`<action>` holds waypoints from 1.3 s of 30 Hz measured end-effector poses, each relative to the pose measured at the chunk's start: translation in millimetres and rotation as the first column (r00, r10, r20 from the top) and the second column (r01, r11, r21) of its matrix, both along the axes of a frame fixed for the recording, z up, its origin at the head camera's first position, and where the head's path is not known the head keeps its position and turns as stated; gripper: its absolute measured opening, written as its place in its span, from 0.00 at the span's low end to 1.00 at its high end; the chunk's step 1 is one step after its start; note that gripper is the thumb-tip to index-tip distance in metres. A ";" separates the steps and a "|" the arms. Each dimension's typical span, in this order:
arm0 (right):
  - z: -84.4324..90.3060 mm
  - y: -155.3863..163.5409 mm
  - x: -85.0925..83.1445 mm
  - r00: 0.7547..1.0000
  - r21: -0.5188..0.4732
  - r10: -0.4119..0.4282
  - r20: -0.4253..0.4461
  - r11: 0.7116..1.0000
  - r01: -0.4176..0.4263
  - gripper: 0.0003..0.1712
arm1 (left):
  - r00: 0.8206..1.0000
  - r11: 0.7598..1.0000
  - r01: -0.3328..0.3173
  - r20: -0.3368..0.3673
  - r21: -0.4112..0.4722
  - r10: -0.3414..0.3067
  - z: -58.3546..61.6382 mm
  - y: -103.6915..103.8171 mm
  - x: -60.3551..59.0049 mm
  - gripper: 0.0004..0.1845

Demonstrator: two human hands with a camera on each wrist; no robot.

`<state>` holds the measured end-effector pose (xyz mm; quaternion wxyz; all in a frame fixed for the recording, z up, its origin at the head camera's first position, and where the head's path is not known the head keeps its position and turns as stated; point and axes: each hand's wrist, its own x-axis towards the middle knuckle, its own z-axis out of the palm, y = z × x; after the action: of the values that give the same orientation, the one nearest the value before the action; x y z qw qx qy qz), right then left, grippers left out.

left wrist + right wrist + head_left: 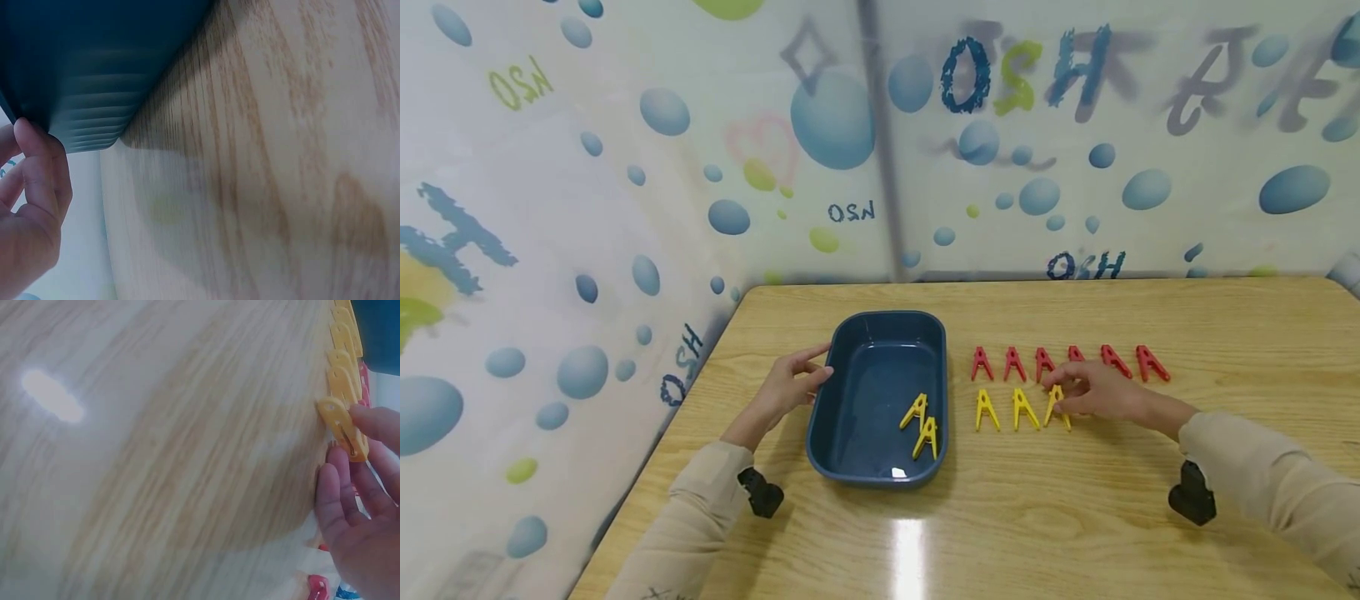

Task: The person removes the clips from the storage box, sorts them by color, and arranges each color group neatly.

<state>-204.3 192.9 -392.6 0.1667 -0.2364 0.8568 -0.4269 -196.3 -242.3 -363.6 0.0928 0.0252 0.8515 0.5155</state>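
Hands at the desk: my right hand (1101,392) pinches a yellow clothespin (1057,406), my left hand (790,385) steadies the blue tub (880,333).

From my remote seat I see the right fingers (375,422) closed on the third peg of the yellow row (1018,408), which lies mid-desk just in front of the red row (1067,363). The left fingers (37,162), spread and relaxed, rest against the tub's outer left wall. The tub sits just left of both rows (two yellow pegs (922,425) lie inside, near its right wall).
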 end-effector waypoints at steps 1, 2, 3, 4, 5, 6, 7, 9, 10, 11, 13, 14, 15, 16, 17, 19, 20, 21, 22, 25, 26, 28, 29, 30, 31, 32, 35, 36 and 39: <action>-0.1 0.1 0.3 1.000 -0.001 0.000 -0.006 1.000 0.000 0.19 | 1.000 1.000 -0.002 0.000 0.000 0.002 0.2 0.2 -0.1 0.25; -0.1 0.3 0.6 1.000 -0.004 0.000 -0.007 1.000 0.000 0.19 | 1.000 1.000 -0.003 0.000 -0.002 0.003 0.4 0.4 -0.2 0.25; 0.2 0.4 0.9 1.000 -0.013 0.003 -0.005 1.000 -0.003 0.20 | 1.000 1.000 -0.005 0.000 0.000 0.005 0.6 0.7 -0.3 0.25; 0.7 0.5 1.5 1.000 -0.021 -0.001 0.004 1.000 0.001 0.20 | 1.000 1.000 -0.005 -0.001 -0.001 0.005 0.6 0.6 -0.2 0.25; 1.2 0.7 2.2 1.000 -0.032 -0.007 0.015 0.999 0.008 0.20 | 1.000 1.000 -0.007 -0.001 0.000 0.007 0.6 0.7 -0.1 0.25; 1.9 0.9 3.0 1.000 -0.040 -0.014 0.023 0.999 0.015 0.20 | 1.000 1.000 -0.007 -0.001 0.001 0.007 0.6 0.8 0.0 0.25; 2.6 1.0 4.1 0.999 -0.046 -0.024 0.030 0.999 0.026 0.20 | 1.000 1.000 -0.009 0.000 0.001 0.009 0.6 0.8 0.2 0.25; 4.1 1.0 6.7 0.998 -0.045 -0.054 0.043 0.997 0.056 0.21 | 1.000 1.000 -0.010 0.001 0.003 0.010 0.6 0.8 0.3 0.25; 4.7 1.0 8.4 0.996 -0.039 -0.073 0.046 0.996 0.075 0.21 | 1.000 1.000 -0.009 0.001 0.003 0.009 0.4 0.7 0.4 0.25; 5.0 0.8 10.0 0.995 -0.033 -0.094 0.043 0.995 0.095 0.21 | 1.000 1.000 -0.009 0.001 0.004 0.009 0.2 0.8 0.3 0.25; 5.2 -0.1 13.4 0.990 -0.013 -0.139 0.038 0.990 0.140 0.23 | 1.000 1.000 -0.008 0.001 0.006 0.008 -0.1 0.4 0.1 0.25; 5.0 -0.8 15.1 0.987 -0.005 -0.158 0.034 0.987 0.159 0.24 | 1.000 1.000 -0.007 0.002 0.008 0.007 -0.3 0.2 -0.1 0.25; 4.3 -1.5 16.5 0.984 0.001 -0.176 0.029 0.984 0.176 0.25 | 1.000 1.000 -0.005 0.002 0.009 0.005 -0.5 0.0 -0.3 0.25; 3.6 -2.2 17.8 0.981 0.009 -0.190 0.025 0.982 0.190 0.26 | 1.000 1.000 -0.003 0.002 0.011 0.003 -0.8 -0.1 -0.6 0.25; 2.8 -3.2 18.6 0.979 0.013 -0.203 0.021 0.979 0.203 0.27 | 1.000 1.000 -0.003 0.003 0.014 0.003 -0.7 -0.5 -0.6 0.25; 0.8 -4.9 19.9 0.976 0.022 -0.216 0.009 0.976 0.216 0.28 | 1.000 1.000 -0.003 0.004 0.016 0.003 -0.8 -1.0 -0.8 0.25; -0.1 -5.4 20.3 0.976 0.025 -0.217 -0.001 0.976 0.217 0.28 | 1.000 1.000 -0.004 0.005 0.016 0.004 -0.8 -1.1 -0.8 0.25; -1.3 -5.6 20.7 0.975 0.033 -0.220 -0.009 0.975 0.221 0.28 | 1.000 1.000 -0.004 0.007 0.017 0.003 -0.9 -1.1 -0.8 0.25; -2.1 -5.7 21.2 0.975 0.036 -0.223 -0.013 0.974 0.223 0.28 | 1.000 1.000 -0.004 0.007 0.018 0.004 -0.8 -1.1 -0.8 0.25; -3.2 -5.0 22.7 0.975 0.040 -0.222 -0.016 0.974 0.222 0.26 | 1.000 1.000 -0.007 0.011 0.016 0.006 -0.6 -0.7 -0.6 0.25; -3.3 -4.4 23.1 0.976 0.041 -0.219 -0.011 0.975 0.219 0.26 | 1.000 1.000 -0.007 0.012 0.015 0.007 -0.5 -0.5 -0.7 0.25; -3.3 -3.3 23.9 0.977 0.036 -0.215 0.000 0.976 0.215 0.26 | 1.000 1.000 -0.007 0.010 0.013 0.007 -0.6 -0.5 -0.8 0.25; -3.2 -2.8 24.1 0.977 0.035 -0.213 0.005 0.976 0.213 0.26 | 1.000 1.000 -0.008 0.009 0.012 0.007 -0.6 -0.5 -0.9 0.25; -3.2 -2.2 24.4 0.978 0.035 -0.209 0.006 0.977 0.209 0.25 | 1.000 1.000 -0.009 0.008 0.011 0.009 -0.8 -0.5 -1.1 0.25; -3.4 -1.9 24.6 0.978 0.034 -0.208 0.011 0.978 0.208 0.25 | 1.000 1.000 -0.009 0.007 0.011 0.009 -1.1 -0.6 -1.4 0.25; -3.7 -1.6 24.9 0.979 0.030 -0.205 0.014 0.978 0.204 0.25 | 1.000 1.000 -0.010 0.007 0.012 0.010 -1.4 -0.7 -1.5 0.25; -4.0 -1.0 26.2 0.981 0.009 -0.194 0.014 0.981 0.194 0.26 | 1.000 1.000 -0.012 0.011 0.013 0.011 -1.9 -0.9 -1.8 0.25; -4.1 -0.8 26.8 0.982 0.004 -0.189 0.012 0.982 0.189 0.26 | 1.000 1.000 -0.013 0.014 0.015 0.012 -2.1 -0.9 -1.8 0.25; -4.2 -0.6 27.8 0.982 -0.009 -0.187 0.009 0.982 0.187 0.26 | 1.000 1.000 -0.012 0.013 0.015 0.012 -2.1 -0.7 -1.5 0.25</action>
<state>-176.5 192.2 -396.9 0.1281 -0.1540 0.8725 -0.4456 -197.8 -243.0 -365.7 0.0952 0.0175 0.8470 0.5227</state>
